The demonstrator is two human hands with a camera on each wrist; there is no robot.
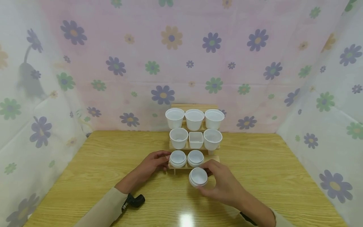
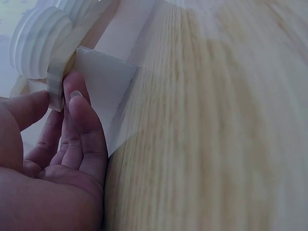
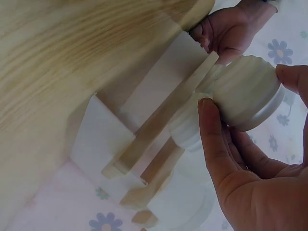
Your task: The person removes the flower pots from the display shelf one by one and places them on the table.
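Observation:
In the head view a small white round pot [image 1: 198, 177] with a stepped rim is held by my right hand [image 1: 222, 183], in front of a tiered wooden stand [image 1: 211, 158]. The right wrist view shows thumb and fingers on opposite sides of this ribbed pot [image 3: 248, 91]. My left hand [image 1: 154, 164] is at the left end of the stand's lowest shelf. Seen from the left wrist, its thumb and fingertips pinch the shelf end [image 2: 56, 84]. Two matching pots, one left [image 1: 178, 159] and one middle [image 1: 195, 158], stand on that shelf, with bare wood to their right.
On the middle tier a square white cup [image 1: 196, 140] stands between two round ones. Three larger white cups [image 1: 194, 119] line the upper tier. The stand rests on a wood-grain table [image 1: 113, 157], close to a flowered cloth backdrop [image 1: 136, 78] that also covers both sides.

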